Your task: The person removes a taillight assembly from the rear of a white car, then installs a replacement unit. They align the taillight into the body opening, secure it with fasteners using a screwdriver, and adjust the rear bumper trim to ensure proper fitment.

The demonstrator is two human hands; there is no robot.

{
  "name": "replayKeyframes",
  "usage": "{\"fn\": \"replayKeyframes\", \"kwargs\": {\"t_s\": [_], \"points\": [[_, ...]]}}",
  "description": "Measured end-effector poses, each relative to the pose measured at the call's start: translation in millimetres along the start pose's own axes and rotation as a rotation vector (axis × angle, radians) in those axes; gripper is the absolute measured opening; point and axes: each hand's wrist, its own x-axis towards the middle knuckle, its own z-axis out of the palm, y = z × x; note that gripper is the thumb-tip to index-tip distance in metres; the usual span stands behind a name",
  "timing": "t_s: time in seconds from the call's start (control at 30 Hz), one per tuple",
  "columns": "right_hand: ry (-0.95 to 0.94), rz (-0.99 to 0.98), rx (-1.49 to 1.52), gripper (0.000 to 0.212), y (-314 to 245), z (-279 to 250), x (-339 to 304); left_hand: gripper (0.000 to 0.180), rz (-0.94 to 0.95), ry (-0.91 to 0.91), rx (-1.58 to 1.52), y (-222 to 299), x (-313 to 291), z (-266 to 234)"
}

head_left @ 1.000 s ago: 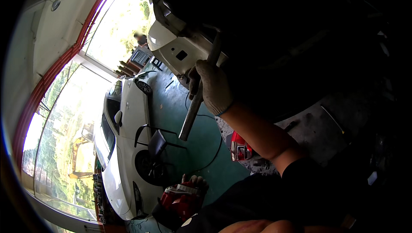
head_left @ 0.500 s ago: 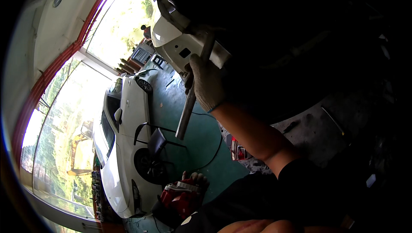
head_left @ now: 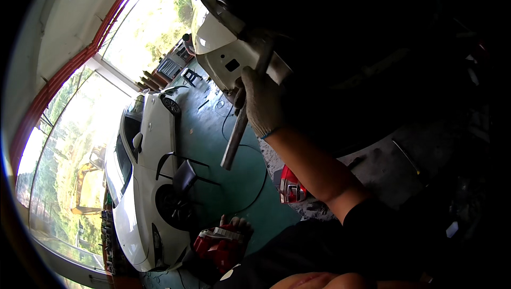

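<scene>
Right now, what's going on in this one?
The person's gloved right hand is closed around a metal bar, beside a white car body panel with a square hole. The bar's far end is in shadow, so whether it touches anything is unclear. Lower down, gloved fingers show at a red-and-white object; whose they are cannot be told. A white car stands behind a black chair.

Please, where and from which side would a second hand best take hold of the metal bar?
Probably on the lower, uncovered length of the metal bar, coming from the picture's left. The bar is long, slender and slanted, so it should suit a wrapping grip. The gloved right hand grips it higher up, with its forearm entering from the lower right.
</scene>
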Motion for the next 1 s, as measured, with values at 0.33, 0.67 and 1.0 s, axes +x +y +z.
{"fn": "replayKeyframes", "kwargs": {"t_s": [0.33, 0.67, 1.0], "points": [[-0.181, 0.044, -0.116, 0.048, -23.8, -20.2, -5.5, 0.071, -0.102, -0.284, 0.049, 18.6, 43.7, -25.2], [-0.126, 0.052, -0.341, 0.015, 13.0, -160.7, -121.6, 0.076, -0.146, -0.349, -0.134, 36.1, 83.9, -107.4], [0.001, 0.956, -1.693, 0.035, 110.1, -324.2, -348.6, 0.08, -0.411, -0.394, -0.283, 28.5, 107.4, -152.7]]}}
